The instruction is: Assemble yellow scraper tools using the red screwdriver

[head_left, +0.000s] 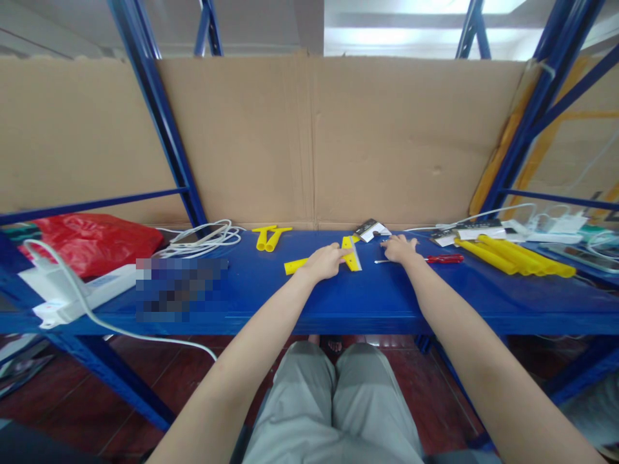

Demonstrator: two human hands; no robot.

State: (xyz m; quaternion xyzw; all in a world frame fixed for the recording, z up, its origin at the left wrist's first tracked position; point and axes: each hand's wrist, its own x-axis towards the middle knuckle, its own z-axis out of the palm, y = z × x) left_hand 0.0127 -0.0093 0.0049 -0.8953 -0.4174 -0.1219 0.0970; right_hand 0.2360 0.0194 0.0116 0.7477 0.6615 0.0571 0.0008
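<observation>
My left hand (pixel 325 261) is closed around a yellow scraper (pixel 296 265) lying low over the blue shelf. The scraper's wide yellow head, with a pale metal blade (pixel 354 254) along its right edge, points toward my right hand. My right hand (pixel 400 248) reaches palm down to the shelf top, thumb and forefinger drawn together at the left; whatever they pinch is too small to make out. Under that hand lies a screwdriver (pixel 445 259) with a red handle, its shaft partly covered. Just beyond the fingers sits a small black-and-white packet (pixel 372 230).
Two yellow T-shaped pieces (pixel 272 238) lie at the back left. Several yellow handles (pixel 517 256) and more packets (pixel 468 232) rest at right. A white cable coil (pixel 213 238), red bag (pixel 101 241) and power strip (pixel 91 293) occupy the left; cardboard (pixel 387 142) stands behind.
</observation>
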